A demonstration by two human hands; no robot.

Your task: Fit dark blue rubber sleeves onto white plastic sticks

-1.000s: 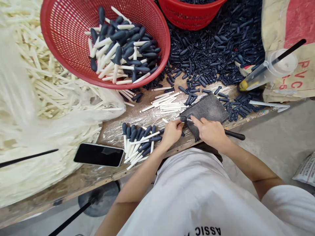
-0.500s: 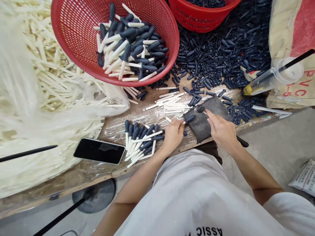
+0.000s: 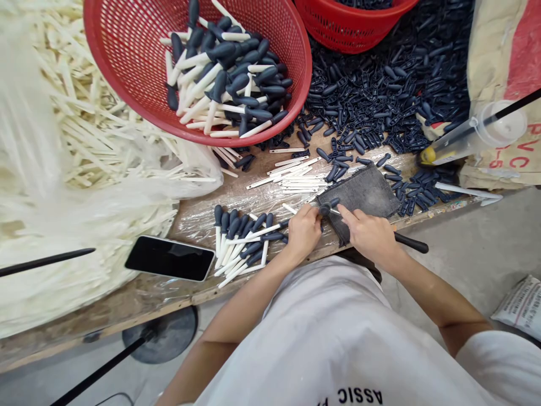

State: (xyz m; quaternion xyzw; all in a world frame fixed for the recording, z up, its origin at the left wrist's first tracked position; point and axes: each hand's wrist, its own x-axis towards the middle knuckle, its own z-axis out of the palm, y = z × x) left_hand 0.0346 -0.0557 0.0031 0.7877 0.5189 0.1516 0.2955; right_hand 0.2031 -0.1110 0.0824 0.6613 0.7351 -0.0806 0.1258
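Observation:
My left hand [image 3: 305, 228] pinches a piece with a dark blue handle [image 3: 333, 202] at the near left edge of the black pad [image 3: 367, 190]. My right hand [image 3: 369, 237] is closed around a hammer, whose black grip [image 3: 411, 243] sticks out to the right behind the palm. The hammer's round head [image 3: 324, 210] is at the blue handle, beside my left fingertips. Left of my left hand lies a pile of white sticks with blue handles [image 3: 243, 237]. Loose white sticks [image 3: 301, 181] lie beyond the hands.
A red basket [image 3: 122, 84] holds many handled sticks, and another red basket [image 3: 359, 28] stands behind. Blue handle parts [image 3: 393, 96] cover the back right. A phone [image 3: 169, 258] lies near the front edge, beside plastic with white sticks [image 3: 84, 141]. A clear container [image 3: 460, 138] leans at right.
My right hand and the hammer have moved toward me and slightly left, bringing the hammer head down to the blue handle. My left hand has shifted slightly right.

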